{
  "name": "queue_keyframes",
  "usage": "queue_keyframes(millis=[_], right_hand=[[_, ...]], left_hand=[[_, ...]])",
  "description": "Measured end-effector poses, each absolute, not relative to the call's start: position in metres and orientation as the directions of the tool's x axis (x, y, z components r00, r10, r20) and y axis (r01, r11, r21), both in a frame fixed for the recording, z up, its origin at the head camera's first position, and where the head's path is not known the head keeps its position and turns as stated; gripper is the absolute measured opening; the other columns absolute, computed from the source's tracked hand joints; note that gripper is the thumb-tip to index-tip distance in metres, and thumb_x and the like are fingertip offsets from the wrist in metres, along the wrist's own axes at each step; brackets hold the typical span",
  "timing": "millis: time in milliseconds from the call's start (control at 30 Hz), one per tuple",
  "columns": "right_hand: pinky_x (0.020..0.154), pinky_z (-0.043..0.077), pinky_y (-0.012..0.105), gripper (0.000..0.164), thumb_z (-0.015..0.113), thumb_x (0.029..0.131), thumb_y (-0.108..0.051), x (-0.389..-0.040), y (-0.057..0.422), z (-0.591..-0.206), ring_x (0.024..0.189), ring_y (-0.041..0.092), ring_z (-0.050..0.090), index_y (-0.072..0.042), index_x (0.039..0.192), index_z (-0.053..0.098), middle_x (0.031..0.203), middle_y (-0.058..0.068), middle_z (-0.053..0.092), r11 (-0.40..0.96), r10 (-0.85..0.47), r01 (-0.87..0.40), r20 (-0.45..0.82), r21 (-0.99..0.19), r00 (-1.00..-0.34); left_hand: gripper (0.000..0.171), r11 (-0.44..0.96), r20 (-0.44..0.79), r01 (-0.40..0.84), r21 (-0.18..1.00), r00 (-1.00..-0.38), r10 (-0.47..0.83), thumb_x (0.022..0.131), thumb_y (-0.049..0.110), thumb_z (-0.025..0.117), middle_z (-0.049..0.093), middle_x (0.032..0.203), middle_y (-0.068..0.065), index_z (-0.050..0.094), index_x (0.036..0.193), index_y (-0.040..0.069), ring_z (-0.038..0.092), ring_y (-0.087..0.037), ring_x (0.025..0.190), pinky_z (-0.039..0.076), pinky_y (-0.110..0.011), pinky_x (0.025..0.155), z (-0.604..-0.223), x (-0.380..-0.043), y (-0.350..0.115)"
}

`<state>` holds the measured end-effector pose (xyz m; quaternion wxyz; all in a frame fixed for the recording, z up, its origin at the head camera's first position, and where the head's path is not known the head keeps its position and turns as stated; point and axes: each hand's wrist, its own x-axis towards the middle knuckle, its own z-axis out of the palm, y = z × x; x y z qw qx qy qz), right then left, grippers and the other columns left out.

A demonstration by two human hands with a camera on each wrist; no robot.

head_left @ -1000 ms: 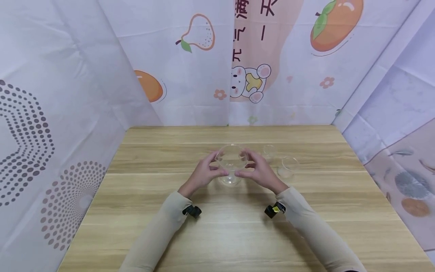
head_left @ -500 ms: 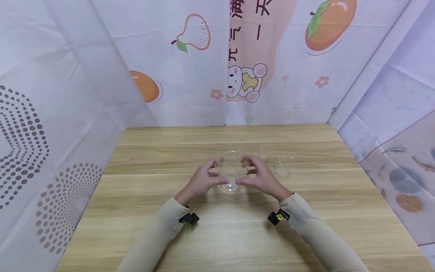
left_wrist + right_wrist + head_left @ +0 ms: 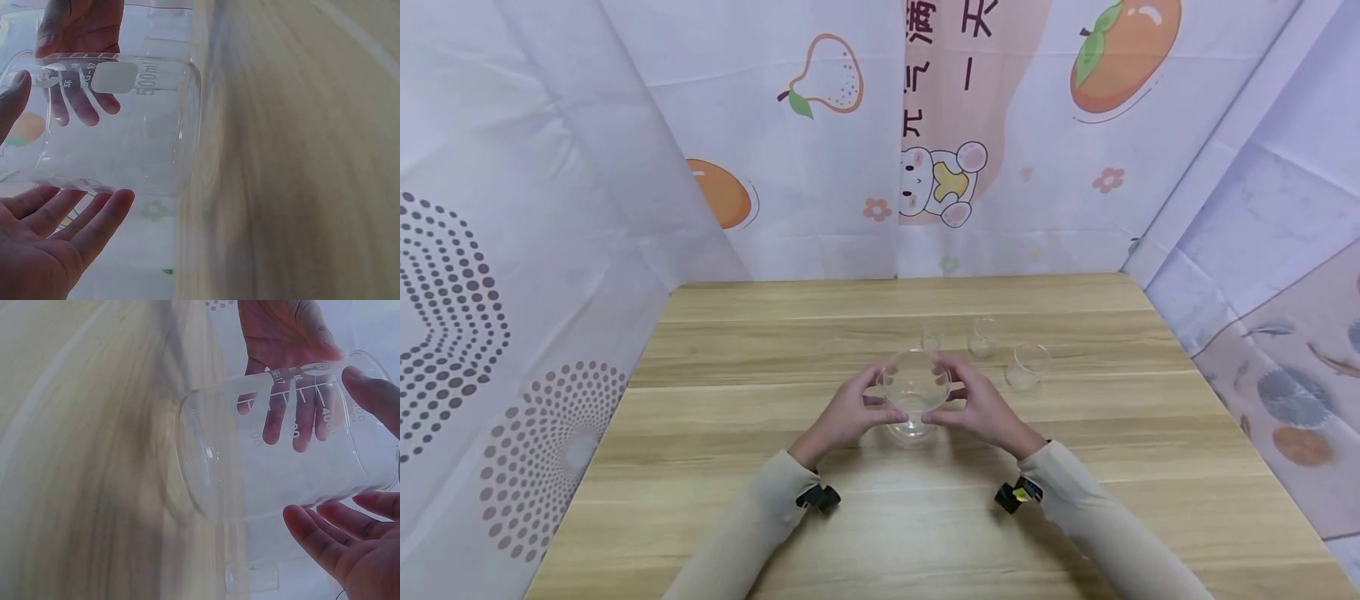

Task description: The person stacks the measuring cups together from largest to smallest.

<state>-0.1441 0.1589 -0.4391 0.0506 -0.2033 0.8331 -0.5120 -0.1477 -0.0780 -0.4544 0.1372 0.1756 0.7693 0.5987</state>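
A clear glass beaker [image 3: 913,390], with white graduations and a 500 ml mark, stands between both hands in the middle of the table. My left hand [image 3: 852,410] grips its left side, thumb toward me and fingers round the back. On the opposite side my right hand [image 3: 983,410] holds it the same way. Both wrist views show the beaker [image 3: 134,150] gripped near its upper part, its base close over the wood. Through the glass wall, in the right wrist view, the fingers of my left hand [image 3: 275,337] are visible.
Behind the beaker stands a small, narrow glass vessel [image 3: 931,337]. Two smaller clear beakers are to its right, one farther back [image 3: 983,338] and another nearer [image 3: 1027,367]. Printed curtains [image 3: 820,183] enclose the wooden table [image 3: 737,333] at the back and sides.
Both hands have brought the beaker toward me, keeping their grip. The narrow glass vessel behind it has come into view. The head view has shifted slightly.
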Motion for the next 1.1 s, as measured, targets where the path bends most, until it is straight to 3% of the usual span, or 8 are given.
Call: queue_keyframes(millis=[233,700,933,1100], right_hand=[[0.09,0.057,0.041,0.088,0.088,0.07,-0.021,-0.14,0.159,-0.439,0.113,0.041,0.056,-0.002,0.143,0.041,0.129,0.026,0.054,0.418,-0.384,-0.276,0.107,-0.865,-0.917],[0.089,0.057,0.035,0.084,0.087,0.071,-0.017,-0.139,0.16,-0.447,0.113,0.042,0.056,-0.001,0.14,0.042,0.129,0.028,0.053,0.4,-0.379,-0.272,0.112,-0.875,-0.918],[0.089,0.058,0.038,0.087,0.087,0.071,-0.016,-0.138,0.161,-0.447,0.112,0.043,0.058,0.005,0.141,0.04,0.13,0.028,0.053,0.402,-0.378,-0.278,0.119,-0.873,-0.918],[0.088,0.058,0.042,0.087,0.087,0.072,-0.019,-0.137,0.16,-0.447,0.113,0.04,0.057,0.002,0.142,0.04,0.131,0.026,0.053,0.418,-0.378,-0.283,0.118,-0.863,-0.918]], left_hand=[[0.082,0.227,-0.012,0.096,0.969,-0.902,0.432,0.077,0.022,0.084,0.044,0.148,-0.014,0.041,0.146,0.011,0.059,-0.046,0.116,0.057,-0.041,0.093,-0.46,-0.146,-0.077],[0.079,0.252,-0.008,0.116,0.961,-0.897,0.443,0.079,0.025,0.082,0.044,0.148,-0.017,0.042,0.146,0.018,0.061,-0.044,0.115,0.057,-0.041,0.093,-0.466,-0.146,-0.077],[0.082,0.274,-0.003,0.142,0.951,-0.884,0.468,0.081,0.028,0.08,0.042,0.149,-0.019,0.036,0.149,0.016,0.06,-0.046,0.115,0.056,-0.045,0.094,-0.464,-0.145,-0.078],[0.088,0.297,-0.01,0.147,0.944,-0.883,0.469,0.08,0.028,0.081,0.04,0.151,-0.015,0.032,0.152,0.012,0.058,-0.048,0.118,0.054,-0.048,0.096,-0.461,-0.144,-0.076]])
